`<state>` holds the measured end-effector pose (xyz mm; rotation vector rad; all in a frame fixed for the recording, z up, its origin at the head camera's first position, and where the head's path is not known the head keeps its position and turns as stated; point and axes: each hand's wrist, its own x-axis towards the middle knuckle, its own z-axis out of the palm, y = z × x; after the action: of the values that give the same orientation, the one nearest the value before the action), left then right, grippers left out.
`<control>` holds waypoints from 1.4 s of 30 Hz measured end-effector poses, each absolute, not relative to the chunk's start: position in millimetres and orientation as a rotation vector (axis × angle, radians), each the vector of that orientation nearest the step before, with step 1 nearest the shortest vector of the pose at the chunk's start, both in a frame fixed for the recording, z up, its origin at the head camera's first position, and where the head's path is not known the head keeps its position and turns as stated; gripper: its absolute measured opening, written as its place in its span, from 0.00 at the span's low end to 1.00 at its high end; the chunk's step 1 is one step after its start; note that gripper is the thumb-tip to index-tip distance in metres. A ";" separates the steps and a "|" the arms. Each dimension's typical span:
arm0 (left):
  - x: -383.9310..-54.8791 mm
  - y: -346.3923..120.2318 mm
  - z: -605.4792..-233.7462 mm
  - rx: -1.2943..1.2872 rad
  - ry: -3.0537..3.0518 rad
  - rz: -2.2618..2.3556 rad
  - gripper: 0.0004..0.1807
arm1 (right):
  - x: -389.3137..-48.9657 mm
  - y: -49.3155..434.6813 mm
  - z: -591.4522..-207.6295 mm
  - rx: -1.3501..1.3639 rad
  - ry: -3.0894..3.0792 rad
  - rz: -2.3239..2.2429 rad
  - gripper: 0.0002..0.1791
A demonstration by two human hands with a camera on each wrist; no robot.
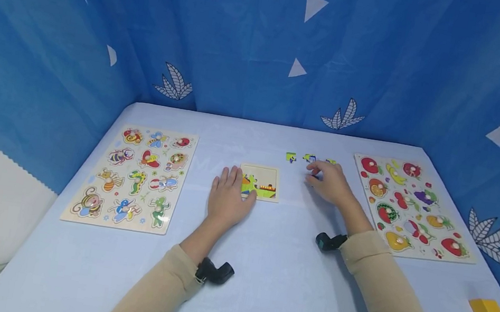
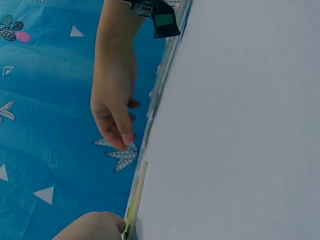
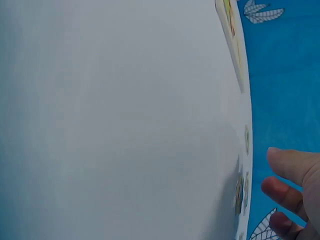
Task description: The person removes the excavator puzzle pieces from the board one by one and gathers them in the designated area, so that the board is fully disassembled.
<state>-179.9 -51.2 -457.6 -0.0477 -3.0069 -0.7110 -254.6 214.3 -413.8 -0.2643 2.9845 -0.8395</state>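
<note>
Where the right hand (image 1: 330, 182) is held over the table (image 1: 273, 266), its thumb and fingers are half bent with a gap left at the tips, and nothing is seen to be gripped. Just past those fingertips, on the far side, a row of jigsaw pieces (image 1: 309, 158) is laid out from left to right; its right end is partly hidden by the hand, and contact cannot be confirmed. By position, the right hand is judged the better placed for the row, being nearer than the left.

The left hand (image 1: 227, 198) is laid flat, fingers straight and nothing grasped, over the left edge of a small wooden puzzle tray (image 1: 260, 174). This tray is set left of the right hand and slightly nearer; picture pieces are fitted in its near part. Farther out, the 2 hands are flanked by an insect puzzle board (image 1: 127, 173) at left and a fruit puzzle board (image 1: 407, 213) at right.
</note>
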 end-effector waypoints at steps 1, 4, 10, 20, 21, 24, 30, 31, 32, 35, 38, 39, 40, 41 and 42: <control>-179.8 -51.7 -457.3 -0.048 -3.004 -0.715 0.44 | -254.1 211.4 -413.1 -0.280 2.985 -0.841 0.17; -179.1 -53.4 -456.7 -0.047 -2.996 -0.704 0.44 | -252.7 201.4 -411.5 -0.314 2.983 -0.851 0.18; -176.8 -58.4 -456.5 -0.041 -2.993 -0.703 0.42 | -251.8 178.6 -409.3 -0.350 2.968 -0.851 0.18; -176.7 -63.2 -460.8 -0.043 -3.001 -0.690 0.39 | -246.7 142.0 -410.0 -0.440 2.916 -0.891 0.19; -176.5 -63.1 -460.6 -0.041 -3.001 -0.688 0.39 | -246.4 138.4 -410.2 -0.454 2.912 -0.887 0.20; -175.8 -62.6 -460.0 -0.037 -2.993 -0.680 0.39 | -245.9 128.7 -411.9 -0.484 2.897 -0.854 0.20; -176.1 -61.6 -460.8 -0.037 -3.003 -0.639 0.39 | -246.4 114.3 -417.5 -0.528 2.873 -0.803 0.19; -176.4 -61.6 -461.1 -0.037 -3.006 -0.635 0.39 | -246.5 112.7 -418.1 -0.533 2.870 -0.803 0.19; -176.6 -61.5 -461.5 -0.038 -3.008 -0.632 0.39 | -246.4 111.2 -418.5 -0.536 2.869 -0.805 0.19; -177.0 -61.8 -462.1 -0.036 -3.009 -0.624 0.39 | -246.0 107.9 -419.3 -0.550 2.873 -0.795 0.18; -176.9 -62.2 -461.9 -0.039 -3.005 -0.621 0.39 | -245.2 105.1 -419.9 -0.566 2.880 -0.784 0.18; -176.8 -62.4 -461.6 -0.038 -3.006 -0.619 0.39 | -245.0 104.3 -420.4 -0.572 2.883 -0.777 0.18; -176.7 -62.5 -461.4 -0.039 -3.008 -0.616 0.39 | -244.9 103.4 -420.8 -0.579 2.886 -0.771 0.18; -176.5 -62.6 -461.1 -0.040 -3.009 -0.615 0.39 | -244.7 102.4 -421.3 -0.587 2.888 -0.765 0.17; -176.4 -62.8 -460.8 -0.041 -3.009 -0.615 0.39 | -244.6 101.4 -421.8 -0.596 2.889 -0.758 0.17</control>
<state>-176.4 -62.8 -460.8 -0.0414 -3.0085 -0.6148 -244.6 101.4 -421.8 -0.5965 2.8888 -0.7576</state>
